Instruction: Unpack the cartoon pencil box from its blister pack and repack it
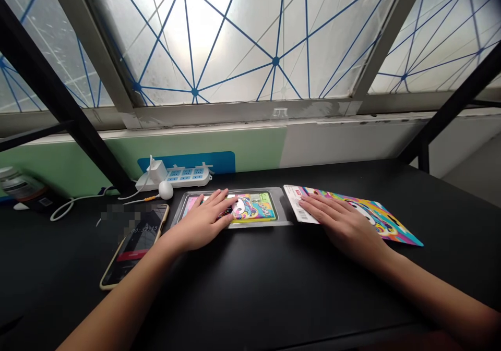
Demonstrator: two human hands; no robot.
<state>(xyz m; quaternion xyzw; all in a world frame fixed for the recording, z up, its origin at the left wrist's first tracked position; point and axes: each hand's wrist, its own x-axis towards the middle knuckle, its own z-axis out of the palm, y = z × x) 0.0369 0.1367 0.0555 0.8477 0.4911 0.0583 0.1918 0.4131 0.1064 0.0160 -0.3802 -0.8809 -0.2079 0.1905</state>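
Note:
My left hand point(205, 220) lies flat, fingers stretched out, on a clear plastic blister pack point(258, 208) that holds a colourful cartoon item. To its right, my right hand point(340, 223) rests flat with spread fingers on a colourful printed backing card point(387, 218) with a white barcode strip at its left end. Both things lie on a black table point(258, 283), the card just right of the blister pack.
A smartphone point(135, 244) with its screen lit lies left of my left hand. Behind it sit a white power strip point(183, 175) with a plug and white cables. A jar point(18, 184) stands at the far left. Black frame bars slant on both sides.

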